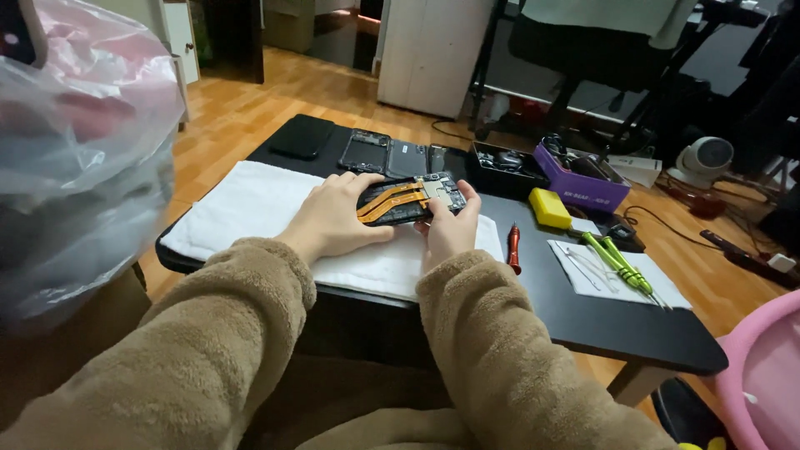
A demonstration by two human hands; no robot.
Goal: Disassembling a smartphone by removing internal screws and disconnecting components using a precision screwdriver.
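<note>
A purple box (581, 185) with a white label sits beside a yellow box (551, 207).

Black table (633, 333) – white towel (242, 204), red screwdriver (514, 247), purple box (583, 187)

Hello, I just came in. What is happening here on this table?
A person in fuzzy brown sleeves holds an opened phone, back cover off, orange ribbon cables showing, over a white towel on a low black table. The left hand steadies it; the right hand has its grip on the right end. A red screwdriver, green tools and other phone parts lie close by.
</note>
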